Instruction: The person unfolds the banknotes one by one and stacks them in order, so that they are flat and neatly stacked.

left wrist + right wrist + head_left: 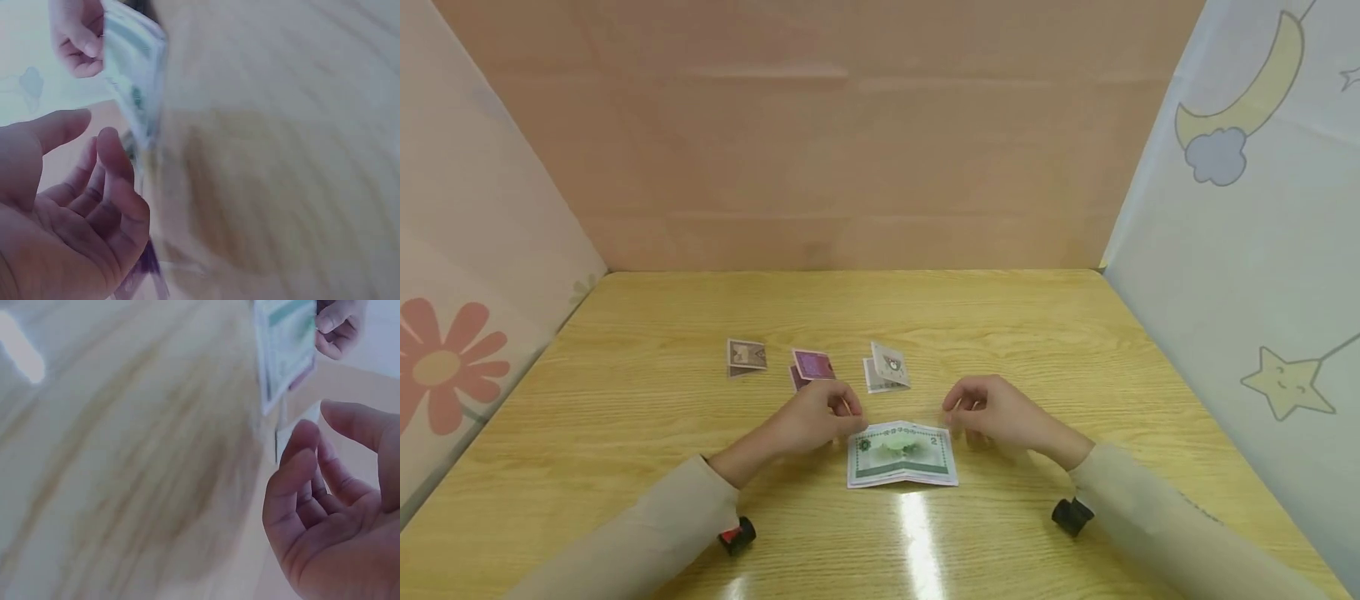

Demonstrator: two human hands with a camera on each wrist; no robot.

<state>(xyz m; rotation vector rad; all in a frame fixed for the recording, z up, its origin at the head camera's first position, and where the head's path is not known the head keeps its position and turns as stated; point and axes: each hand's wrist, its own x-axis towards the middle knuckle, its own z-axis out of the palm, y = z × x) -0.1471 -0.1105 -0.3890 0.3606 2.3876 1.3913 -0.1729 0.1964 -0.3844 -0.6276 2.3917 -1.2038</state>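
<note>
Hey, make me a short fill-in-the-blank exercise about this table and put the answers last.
The nearest note, between the left hand and right hand, is printed mainly in ____.
Its upper right corner shows the number ____.
The purple note is ____ the brown note and the white note.
The red flower is on the ____ wall.

Missing words: green; 2; between; left.
</note>
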